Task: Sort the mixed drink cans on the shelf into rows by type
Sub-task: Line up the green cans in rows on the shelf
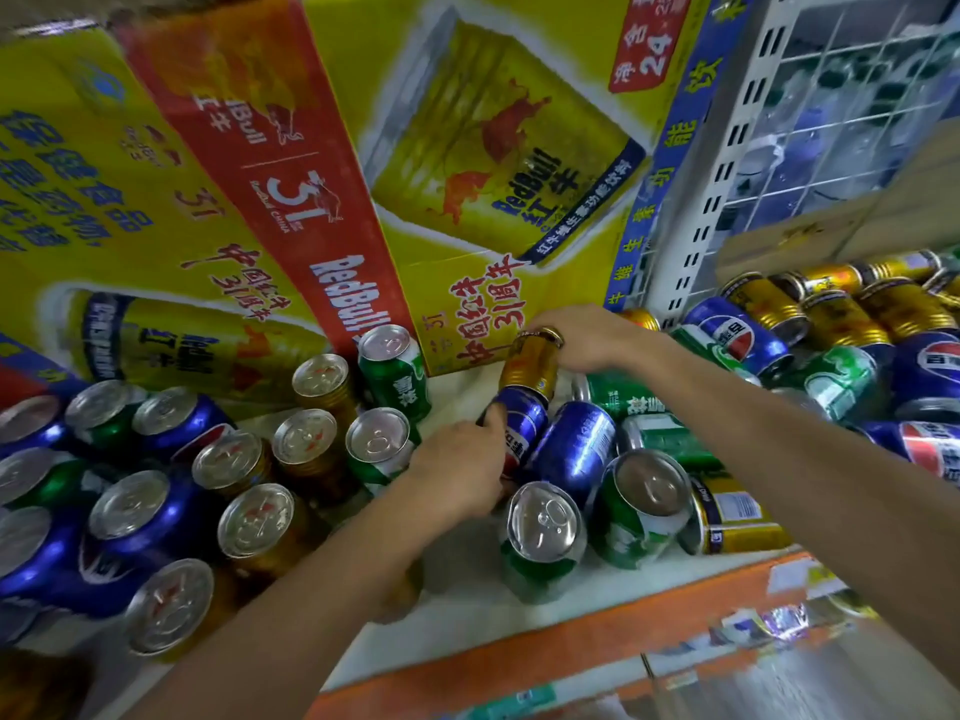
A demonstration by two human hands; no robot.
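Two cans mid-pick: right hand (582, 341) curls over a gold can (529, 374), left hand (457, 472) grips a blue can (523, 426); next, probably stand each in its row.

Yellow Red Bull cartons (493, 148); a white slotted upright (727, 163) just beside.

Both forearms bare, reaching forward. Left arm enters from lower left, angled up and right. Left hand (457, 472) is back-up, thumb pressed on the blue can (522, 433), fingers curled round it and mostly hidden. Right arm enters from the right edge, wrist roughly straight. Right hand (582, 343) is palm-down, fingers wrapped over the top of the gold can (527, 371). Rings (545, 333) on one right finger. Hands near each other, not touching.
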